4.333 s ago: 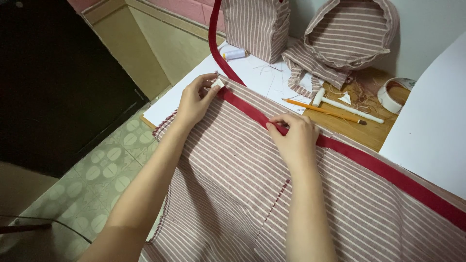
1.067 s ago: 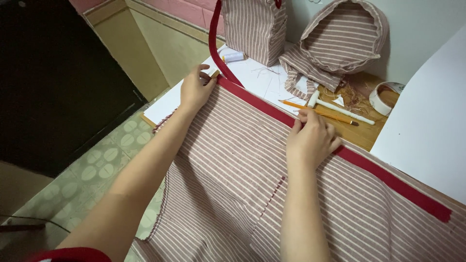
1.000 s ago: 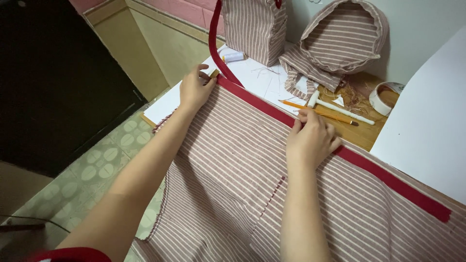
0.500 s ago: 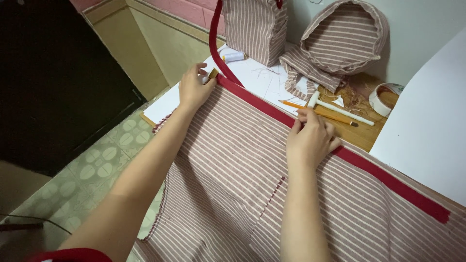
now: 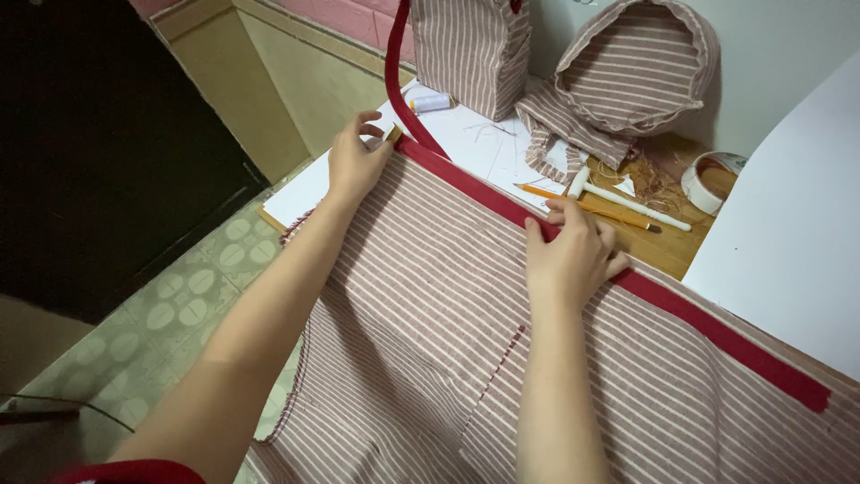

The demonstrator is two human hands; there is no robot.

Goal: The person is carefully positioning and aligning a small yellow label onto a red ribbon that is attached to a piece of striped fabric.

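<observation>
A large piece of red-and-white striped fabric (image 5: 430, 296) lies over the table and hangs toward me. A red binding strip (image 5: 708, 327) runs along its far edge and rises off the table at the far left corner. My left hand (image 5: 354, 161) rests on that far left corner, fingertips pinching the strip's end against the cloth. My right hand (image 5: 573, 255) lies flat on the fabric further right, fingers pressing down on the red strip.
Beyond the fabric lie white paper (image 5: 484, 143), an orange pencil (image 5: 582, 204), a white-handled tool (image 5: 627, 197), thread scraps and a tape roll (image 5: 712, 179). A striped bag (image 5: 470, 54) and a round striped piece (image 5: 636, 63) stand at the back. A white board (image 5: 788, 242) lies right; tiled floor (image 5: 179, 305) left.
My right hand has slid to the right along the red strip since the oldest frame. In the last second both hands have barely moved.
</observation>
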